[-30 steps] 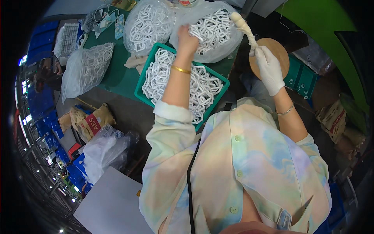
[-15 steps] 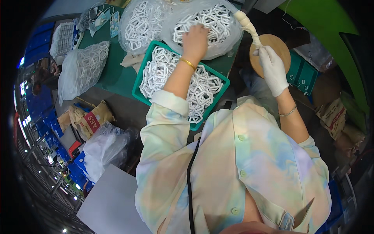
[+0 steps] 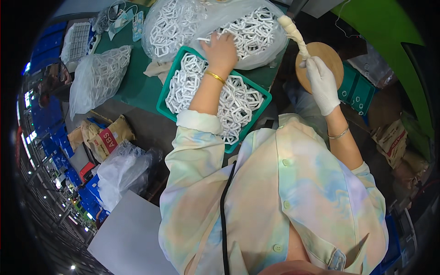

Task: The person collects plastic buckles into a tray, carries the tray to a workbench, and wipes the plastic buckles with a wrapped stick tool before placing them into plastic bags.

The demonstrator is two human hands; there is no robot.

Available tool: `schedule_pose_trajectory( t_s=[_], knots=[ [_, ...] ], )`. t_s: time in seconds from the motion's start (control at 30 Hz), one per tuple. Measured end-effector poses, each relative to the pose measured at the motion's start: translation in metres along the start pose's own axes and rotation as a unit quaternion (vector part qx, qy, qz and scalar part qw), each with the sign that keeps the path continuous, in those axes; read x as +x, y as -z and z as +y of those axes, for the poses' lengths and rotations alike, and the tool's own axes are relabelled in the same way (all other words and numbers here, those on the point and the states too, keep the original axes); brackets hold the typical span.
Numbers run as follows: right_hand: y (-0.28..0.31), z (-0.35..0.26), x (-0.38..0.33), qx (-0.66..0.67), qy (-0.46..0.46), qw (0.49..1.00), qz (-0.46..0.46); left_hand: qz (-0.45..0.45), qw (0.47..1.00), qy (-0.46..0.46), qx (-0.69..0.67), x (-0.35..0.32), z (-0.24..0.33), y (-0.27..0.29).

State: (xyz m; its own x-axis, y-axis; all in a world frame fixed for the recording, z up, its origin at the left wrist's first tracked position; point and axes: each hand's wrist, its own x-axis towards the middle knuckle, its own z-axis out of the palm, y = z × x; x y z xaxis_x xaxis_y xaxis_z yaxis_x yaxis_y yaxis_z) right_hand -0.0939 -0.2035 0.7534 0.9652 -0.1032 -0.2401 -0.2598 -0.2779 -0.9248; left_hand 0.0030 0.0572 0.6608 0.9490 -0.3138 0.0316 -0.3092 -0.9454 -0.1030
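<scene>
My bare left hand, a gold bangle on its wrist, reaches over the green tray to the near left edge of an open clear plastic bag. Its fingers are apart on the white plastic links heaped in that bag; no link shows in its grip. More white links fill the tray below my forearm. My right hand, in a white glove, is closed round the lower end of a lever handle wrapped in cream material. Below the lever lies a round wooden disc.
Another bag of white links stands beside the open one, and a third bag hangs over the left edge of the green table. A green bin with a few links sits at right. Brown sacks stand at lower left.
My left hand has shifted left and slightly nearer, toward the bag's near left edge, with its fingers more spread. My right hand keeps its hold on the lever handle.
</scene>
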Motion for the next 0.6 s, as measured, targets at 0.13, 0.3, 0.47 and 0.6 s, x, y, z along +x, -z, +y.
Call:
schedule_pose_trajectory(
  t_s=[0.13, 0.3, 0.47, 0.6],
  knots=[
    [-0.002, 0.001, -0.005, 0.002, -0.001, 1.0, -0.003, -0.1, 0.987, -0.001, -0.129, -0.009, -0.014, 0.03],
    [-0.004, -0.003, -0.01, -0.01, 0.024, 1.0, -0.01, 0.029, 0.885, 0.009, -0.465, -0.045, -0.03, 0.072],
    [-0.01, -0.011, -0.021, -0.001, 0.027, 0.998, -0.055, 0.138, 0.827, 0.245, -0.487, -0.103, -0.079, 0.075],
    [-0.022, -0.005, -0.027, 0.018, 0.027, 0.995, -0.094, 0.126, 0.897, 0.301, -0.299, -0.147, -0.097, 0.064]
  ],
)
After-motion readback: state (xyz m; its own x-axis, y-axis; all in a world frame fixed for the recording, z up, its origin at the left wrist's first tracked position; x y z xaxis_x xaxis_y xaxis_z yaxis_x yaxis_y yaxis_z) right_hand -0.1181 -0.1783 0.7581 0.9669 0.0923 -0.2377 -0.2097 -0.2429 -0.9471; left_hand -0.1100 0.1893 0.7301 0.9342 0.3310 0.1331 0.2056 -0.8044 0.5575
